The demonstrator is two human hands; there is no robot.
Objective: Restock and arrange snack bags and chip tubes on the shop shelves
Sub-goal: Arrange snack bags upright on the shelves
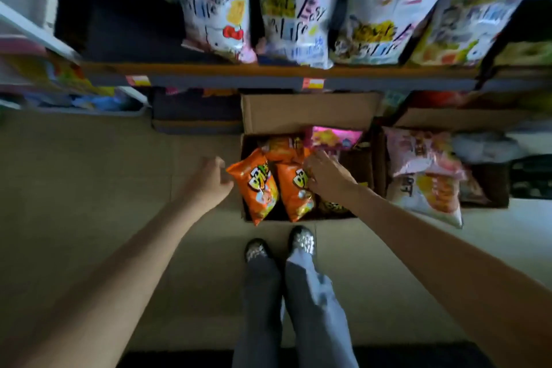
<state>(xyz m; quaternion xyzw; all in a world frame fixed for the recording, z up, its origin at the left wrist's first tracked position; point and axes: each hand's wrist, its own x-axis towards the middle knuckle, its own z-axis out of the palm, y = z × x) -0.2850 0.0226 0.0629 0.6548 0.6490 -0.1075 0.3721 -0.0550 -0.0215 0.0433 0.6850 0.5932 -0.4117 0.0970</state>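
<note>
Shelves (pixel 268 70): an orange-edged board is seen above the floor, carrying a row of pale snack bags (pixel 295 28) stood upright; a dark gap is left at its left end.
Floor (pixel 89 176): tiled and beige, with the stock set on it below the shelves.
Cardboard box (pixel 307 112): placed open on the floor just ahead of the feet, its rear flap raised; orange and pink bags are held inside.
Second box (pixel 495 188): set just to the right, with pink-and-white bags spilling over its near edge.
Orange bags (pixel 258 185): two are stood side by side at the box's left front, long axes running roughly toward the viewer, glossy, with bold lettering.
Right hand (pixel 325 173): curled onto the top edge of the right orange bag (pixel 297 191), which appears to be pinched.
Left hand (pixel 213 179): kept loose and unclasped just left of the left bag, nothing held; it is judged the nearer hand for that bag.
</note>
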